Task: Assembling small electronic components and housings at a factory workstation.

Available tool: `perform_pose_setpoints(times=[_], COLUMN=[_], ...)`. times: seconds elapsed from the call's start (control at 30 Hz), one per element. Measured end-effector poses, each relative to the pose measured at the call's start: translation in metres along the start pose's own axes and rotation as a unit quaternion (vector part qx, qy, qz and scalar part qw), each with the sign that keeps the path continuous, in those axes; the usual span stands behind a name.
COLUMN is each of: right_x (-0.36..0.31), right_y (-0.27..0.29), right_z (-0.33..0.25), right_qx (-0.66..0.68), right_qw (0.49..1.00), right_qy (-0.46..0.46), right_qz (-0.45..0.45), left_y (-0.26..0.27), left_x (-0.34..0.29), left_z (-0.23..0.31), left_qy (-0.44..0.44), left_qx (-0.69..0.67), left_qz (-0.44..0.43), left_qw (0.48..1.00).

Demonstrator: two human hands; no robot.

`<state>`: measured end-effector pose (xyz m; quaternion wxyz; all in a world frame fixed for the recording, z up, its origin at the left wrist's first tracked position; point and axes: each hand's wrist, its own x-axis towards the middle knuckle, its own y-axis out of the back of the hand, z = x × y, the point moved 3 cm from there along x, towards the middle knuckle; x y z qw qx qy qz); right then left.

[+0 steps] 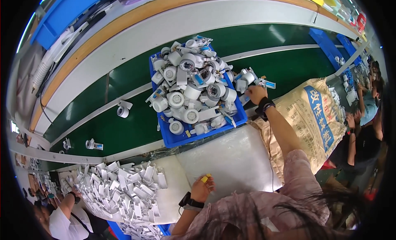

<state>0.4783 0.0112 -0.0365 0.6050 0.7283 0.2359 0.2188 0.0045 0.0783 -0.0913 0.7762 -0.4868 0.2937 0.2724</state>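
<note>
My right hand point(256, 94) reaches past the right side of a blue bin point(171, 140), at a small pile of white and grey fan units point(246, 77) on the green belt. Its fingers are partly hidden, so a grip cannot be made out. My left hand point(201, 189) hovers over the pale work surface point(222, 157) with fingers curled in. Something small and yellow point(206, 178) shows at its fingertips; whether it is held or worn there is unclear. Round white fan units point(176, 100) with grilles, some showing blue strips, heap above the bin's rim.
White plastic housings point(123, 190) lie piled at the left of the table. A large printed paper sack point(288, 128) covers the right side. Loose units point(123, 109) sit on the green conveyor belt point(136, 128). Other people work at the far left and right.
</note>
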Motion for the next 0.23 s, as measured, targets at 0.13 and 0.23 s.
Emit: perform_pose_setpoints(times=[0.13,0.23], right_x=[-0.049,-0.098], right_y=[0.068,0.096], right_z=[0.000,-0.013], right_qx=[0.251,0.311], right_qw=[0.958,0.920], right_qy=[0.075,0.181], right_qz=[0.120,0.156], left_y=[-0.019,-0.041], left_x=[-0.005,-0.014], left_z=[0.017,0.027], left_qy=[-0.050,-0.137], left_qx=[0.081,0.171], left_qz=[0.017,-0.011], left_qw=[0.995,0.976])
